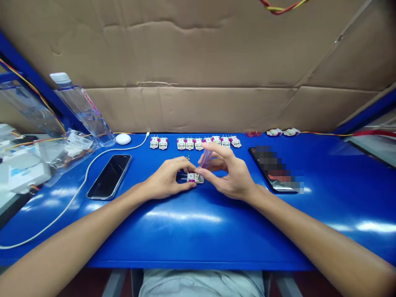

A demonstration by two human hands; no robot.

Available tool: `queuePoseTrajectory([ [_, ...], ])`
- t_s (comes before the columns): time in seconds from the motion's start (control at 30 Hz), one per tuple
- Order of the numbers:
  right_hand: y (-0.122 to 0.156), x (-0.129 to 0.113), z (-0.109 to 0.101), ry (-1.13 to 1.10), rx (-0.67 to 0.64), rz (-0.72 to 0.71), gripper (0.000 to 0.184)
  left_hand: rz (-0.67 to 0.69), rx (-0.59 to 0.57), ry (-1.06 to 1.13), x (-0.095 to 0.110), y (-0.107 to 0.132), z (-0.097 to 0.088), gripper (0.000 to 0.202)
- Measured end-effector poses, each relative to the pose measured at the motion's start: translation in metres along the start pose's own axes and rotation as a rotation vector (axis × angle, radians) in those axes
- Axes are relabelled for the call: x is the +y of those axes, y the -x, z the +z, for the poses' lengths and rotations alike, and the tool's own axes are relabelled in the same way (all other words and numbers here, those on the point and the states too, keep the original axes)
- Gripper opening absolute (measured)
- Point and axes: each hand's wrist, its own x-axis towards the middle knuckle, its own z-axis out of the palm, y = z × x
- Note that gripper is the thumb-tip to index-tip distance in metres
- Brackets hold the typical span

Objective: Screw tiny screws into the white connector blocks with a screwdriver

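My left hand (169, 178) is closed at the fingertips around a small white-and-magenta plug module (192, 177), which lies on the blue table with its metal pins pointing left. Between the thumb and fingers of my right hand (232, 171) is a screwdriver with a translucent purple handle (206, 158). It leans over the module's right end; its tip is hidden by my fingers. Just behind my left fingertips lie tiny metal screws (187, 157). Farther back, several similar plug modules (189, 143) stand in a row, some partly covered by my right hand.
A phone (109, 176) and a white cable (85, 177) lie to the left, near a water bottle (85, 109) and a white round case (123, 139). A dark, partly blurred phone-like object (272, 169) lies right. A cardboard wall (198, 62) rises behind.
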Motion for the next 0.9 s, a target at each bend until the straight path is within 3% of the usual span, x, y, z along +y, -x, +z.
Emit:
queuePoseTrajectory([
  [0.1, -0.0005, -0.001, -0.0012, -0.004, -0.058, 0.017, 0.06, 0.0, 0.004, -0.003, -0.0007, -0.0001, 0.0006, 0.019],
  [0.27, -0.0008, -0.0019, -0.0028, 0.072, -0.006, -0.098, 0.061, 0.007, -0.003, 0.0, -0.0002, 0.0, 0.0011, 0.017],
  [0.4, -0.0002, -0.0016, -0.0051, 0.085, -0.089, -0.043, 0.062, 0.008, 0.011, -0.001, 0.0003, 0.0001, 0.0001, 0.02],
  [0.53, -0.0002, -0.0026, -0.0073, 0.131, -0.023, -0.127, 0.067, 0.012, -0.028, 0.008, 0.0013, -0.0003, -0.0016, 0.018],
  [0.67, -0.0017, -0.0041, -0.0072, 0.149, -0.089, -0.098, 0.066, 0.015, -0.007, 0.002, 0.0013, -0.0003, -0.0013, 0.016],
  [0.83, -0.0028, -0.0037, -0.006, 0.161, -0.012, -0.171, 0.07, 0.011, -0.035, 0.004, 0.0008, -0.0005, -0.0013, 0.017],
  [0.9, -0.0031, -0.0038, -0.006, 0.148, -0.046, -0.152, 0.069, 0.027, -0.019, -0.002, 0.0006, -0.0003, -0.0012, 0.017],
])
